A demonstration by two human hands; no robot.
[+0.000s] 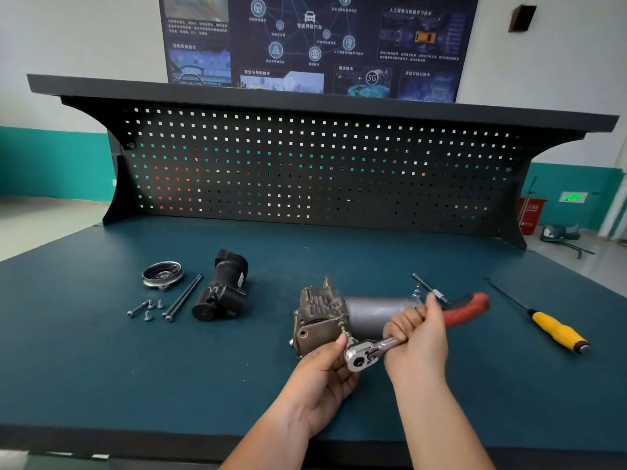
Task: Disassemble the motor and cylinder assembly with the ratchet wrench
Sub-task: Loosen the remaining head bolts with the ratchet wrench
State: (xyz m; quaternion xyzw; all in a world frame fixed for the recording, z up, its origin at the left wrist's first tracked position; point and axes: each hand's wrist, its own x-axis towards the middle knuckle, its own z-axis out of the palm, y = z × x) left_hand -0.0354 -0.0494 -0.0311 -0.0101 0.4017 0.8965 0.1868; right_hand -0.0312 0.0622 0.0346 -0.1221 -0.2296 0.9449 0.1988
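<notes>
Right hand fingers clamp the ratchet wrench handle; left hand fingertips pinch its head, against the motor and cylinder assembly just beyond them. Black housing, round cover and bolts lie removed, well left; the main body likely remains.

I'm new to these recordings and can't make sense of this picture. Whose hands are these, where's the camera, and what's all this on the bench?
There is no machine: a person works bare-handed, and the picture comes from a camera on their head, looking down. The right hand grips the ratchet wrench by its handle; the left hand holds its head against the motor and cylinder assembly on the blue workbench. Left of it lie a round metal cover, a black housing, two long bolts and short screws. A yellow-handled screwdriver lies on the right.
</notes>
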